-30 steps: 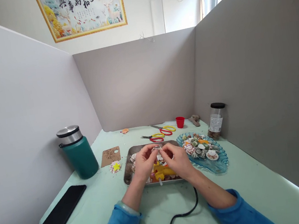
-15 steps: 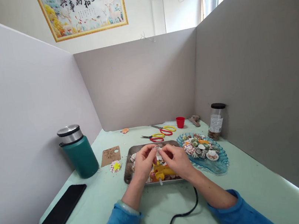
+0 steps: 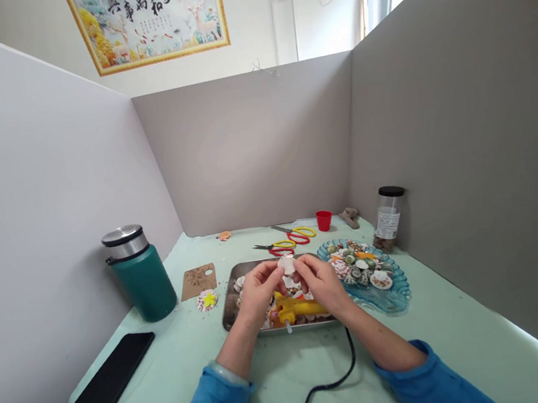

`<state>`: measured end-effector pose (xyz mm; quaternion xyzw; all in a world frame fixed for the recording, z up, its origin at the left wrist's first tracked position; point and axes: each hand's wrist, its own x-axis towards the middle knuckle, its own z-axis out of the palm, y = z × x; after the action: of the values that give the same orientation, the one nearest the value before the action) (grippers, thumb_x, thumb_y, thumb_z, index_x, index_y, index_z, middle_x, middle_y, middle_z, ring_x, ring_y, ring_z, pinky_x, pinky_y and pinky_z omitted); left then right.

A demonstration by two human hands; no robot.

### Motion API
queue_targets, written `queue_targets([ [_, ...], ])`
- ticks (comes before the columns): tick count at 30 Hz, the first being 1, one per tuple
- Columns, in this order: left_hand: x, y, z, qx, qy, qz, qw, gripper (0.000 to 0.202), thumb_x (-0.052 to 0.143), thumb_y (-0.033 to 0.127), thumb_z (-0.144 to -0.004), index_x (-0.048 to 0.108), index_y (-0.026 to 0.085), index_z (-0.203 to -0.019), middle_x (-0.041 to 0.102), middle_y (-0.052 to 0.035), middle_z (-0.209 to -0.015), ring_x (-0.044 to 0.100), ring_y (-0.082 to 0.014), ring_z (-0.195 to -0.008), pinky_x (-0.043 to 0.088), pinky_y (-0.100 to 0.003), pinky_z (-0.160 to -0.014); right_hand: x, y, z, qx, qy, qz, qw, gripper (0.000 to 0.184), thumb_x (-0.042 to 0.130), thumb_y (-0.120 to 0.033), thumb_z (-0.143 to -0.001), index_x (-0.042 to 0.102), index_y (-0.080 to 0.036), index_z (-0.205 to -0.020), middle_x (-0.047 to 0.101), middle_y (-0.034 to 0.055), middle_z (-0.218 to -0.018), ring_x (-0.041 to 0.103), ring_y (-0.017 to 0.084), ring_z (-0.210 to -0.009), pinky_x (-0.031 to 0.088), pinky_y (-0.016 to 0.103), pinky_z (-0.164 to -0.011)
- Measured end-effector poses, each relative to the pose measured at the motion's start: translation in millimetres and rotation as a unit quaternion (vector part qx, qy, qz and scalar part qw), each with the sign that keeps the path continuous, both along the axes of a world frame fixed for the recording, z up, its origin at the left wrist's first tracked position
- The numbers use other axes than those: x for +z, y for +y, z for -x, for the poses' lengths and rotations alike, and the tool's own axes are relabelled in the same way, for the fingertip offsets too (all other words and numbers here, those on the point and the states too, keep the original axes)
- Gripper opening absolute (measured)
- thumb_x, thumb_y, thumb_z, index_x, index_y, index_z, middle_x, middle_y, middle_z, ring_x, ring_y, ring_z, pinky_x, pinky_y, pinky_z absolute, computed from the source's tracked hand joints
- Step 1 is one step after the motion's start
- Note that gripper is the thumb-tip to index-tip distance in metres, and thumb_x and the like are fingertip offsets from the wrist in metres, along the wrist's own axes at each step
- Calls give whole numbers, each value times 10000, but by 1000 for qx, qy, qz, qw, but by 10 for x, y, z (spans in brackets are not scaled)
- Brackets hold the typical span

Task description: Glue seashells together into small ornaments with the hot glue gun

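Note:
Both hands meet over a metal tray (image 3: 230, 299) at the middle of the table. My left hand (image 3: 257, 292) and my right hand (image 3: 320, 284) pinch a small white shell (image 3: 287, 265) between their fingertips, its flat face turned up toward me. Under the hands a yellow glue gun (image 3: 292, 307) lies in the tray among small shells, and its black cord (image 3: 326, 381) runs toward me between my blue sleeves.
A blue glass dish (image 3: 389, 297) holding several shells stands right of the tray. Scissors (image 3: 289, 239), a red cup (image 3: 324, 220) and a jar (image 3: 387, 217) sit behind. At left are a green flask (image 3: 141, 274), brown card (image 3: 199, 281), a shell flower (image 3: 207, 300) and black keyboard (image 3: 94, 402).
The white shell has been turned between the fingertips, so its broad face shows now. Both hands stayed over the tray.

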<state>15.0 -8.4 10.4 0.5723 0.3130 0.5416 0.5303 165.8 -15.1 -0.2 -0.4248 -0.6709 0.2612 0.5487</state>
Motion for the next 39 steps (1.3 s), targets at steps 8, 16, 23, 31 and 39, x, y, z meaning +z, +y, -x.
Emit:
queue_targets([
  [8, -16, 26, 32, -61, -52, 66, 995, 289, 699, 373, -704, 633, 123, -833, 538, 34, -478, 481, -65, -420, 380, -181, -471, 42, -26, -11, 23, 4, -88, 996, 232, 486, -365, -885, 599, -194, -993, 617, 47, -914, 570, 143, -711, 459, 255, -655],
  [16, -3, 2, 9, -111, -128, 79, 982, 294, 766, 288, -643, 531, 152, -757, 585, 29, -601, 512, -61, -445, 446, -192, -474, 67, -35, 4, 87, -40, -158, 983, 267, 634, -306, -789, 622, -220, -1041, 546, 64, -1074, 541, 186, -934, 449, 309, -831],
  [23, 9, -11, -14, -84, -48, 69, 993, 317, 642, 429, -754, 578, 128, -831, 620, -20, -626, 608, -128, -563, 500, -248, -573, 0, 13, 23, -15, -9, -69, 997, 270, 578, -358, -815, 595, -180, -1018, 619, 36, -850, 560, 144, -686, 468, 265, -650],
  [31, 23, -48, -37, -42, 21, 47, 998, 326, 651, 450, -731, 577, 147, -827, 622, -10, -624, 623, -148, -578, 493, -257, -585, -33, 25, 36, -50, -4, -47, 998, 253, 614, -394, -771, 586, -190, -918, 627, 13, -758, 507, 119, -559, 423, 239, -539],
  [39, -24, 22, 3, -18, -16, 36, 999, 342, 610, 475, -756, 577, 138, -807, 624, -13, -638, 575, -104, -492, 455, -226, -530, -9, 25, 26, 4, 25, -18, 1000, 238, 530, -408, -827, 617, -186, -820, 618, 9, -693, 513, 127, -557, 415, 239, -535],
])
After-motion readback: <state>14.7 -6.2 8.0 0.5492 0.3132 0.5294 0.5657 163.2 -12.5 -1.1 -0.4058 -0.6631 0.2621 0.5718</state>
